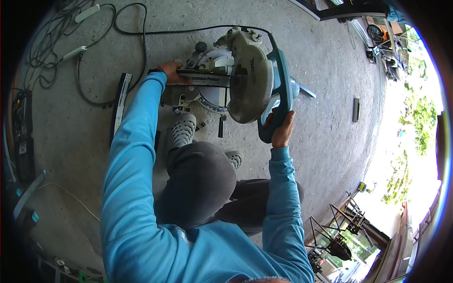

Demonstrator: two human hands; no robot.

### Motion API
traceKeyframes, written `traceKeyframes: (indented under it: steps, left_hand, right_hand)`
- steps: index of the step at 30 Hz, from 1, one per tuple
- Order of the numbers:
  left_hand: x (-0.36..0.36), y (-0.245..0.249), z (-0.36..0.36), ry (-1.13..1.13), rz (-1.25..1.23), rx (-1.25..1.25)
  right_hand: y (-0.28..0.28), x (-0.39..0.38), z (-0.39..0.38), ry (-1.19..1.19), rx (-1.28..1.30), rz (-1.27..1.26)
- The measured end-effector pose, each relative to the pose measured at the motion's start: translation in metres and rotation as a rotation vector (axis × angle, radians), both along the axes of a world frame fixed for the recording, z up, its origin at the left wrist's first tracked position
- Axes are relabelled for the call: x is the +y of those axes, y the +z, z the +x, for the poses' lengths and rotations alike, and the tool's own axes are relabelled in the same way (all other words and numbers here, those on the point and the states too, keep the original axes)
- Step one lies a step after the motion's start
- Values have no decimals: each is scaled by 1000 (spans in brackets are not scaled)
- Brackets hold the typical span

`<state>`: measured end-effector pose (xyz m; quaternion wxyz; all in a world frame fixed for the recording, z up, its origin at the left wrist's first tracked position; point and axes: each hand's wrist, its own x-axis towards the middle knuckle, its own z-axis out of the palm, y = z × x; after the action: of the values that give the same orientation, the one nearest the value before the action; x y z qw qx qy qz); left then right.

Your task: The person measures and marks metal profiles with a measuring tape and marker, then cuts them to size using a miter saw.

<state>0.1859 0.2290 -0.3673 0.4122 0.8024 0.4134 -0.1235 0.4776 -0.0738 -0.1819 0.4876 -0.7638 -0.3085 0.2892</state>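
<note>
A miter saw (252, 78) stands on the concrete floor, its round blade guard over the base. My right hand (282, 129) is wrapped round the lower end of the saw's teal handle (281, 80). On the other side, my left hand (173, 73) grips the end of a metal profile (207, 79) with printed lettering, which lies across the saw base and runs to the guard. The guard hides the blade and the profile's far end. Below the base a black lever (221, 127) sticks out toward my feet.
A long dark strip (121, 104) lies left of the saw. Black cables (145, 42) and a white power strip (74, 53) are at upper left. A small dark bar (356, 110) lies at right, and metal frames (337, 226) stand at lower right.
</note>
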Motion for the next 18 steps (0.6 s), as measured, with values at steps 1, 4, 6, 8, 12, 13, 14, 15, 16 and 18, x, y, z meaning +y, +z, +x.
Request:
traceKeyframes:
  steps: [1,4,6,8,12,13,14,15,16,18]
  left_hand:
    - [0,2,0,1,1,1]
    - [0,5,-1,8,-20,-18]
    - [-1,6,-1,11,-29,-22]
    - [0,7,0,11,-24,-11]
    - [2,-2,0,-5,-28,-9]
    - [2,-2,0,-7,-29,-10]
    - [2,-3,0,-9,-29,-10]
    - [2,-2,0,-9,-28,-9]
    - [2,-1,0,-10,-27,-8]
    - [2,-1,0,-9,-27,-7]
  right_hand:
    - [1,0,-1,-1,-2,-1]
    - [0,0,0,3,-2,4]
    - [-1,0,0,2,1,9]
    - [-2,-1,0,-3,7,13]
    - [-2,-1,0,8,2,17]
    - [-3,-1,1,5,7,17]
    - [-4,-1,1,3,12,17]
    - [-4,-1,1,3,12,16]
    - [-4,-2,1,3,11,15]
    - [-4,-2,1,1,10,15]
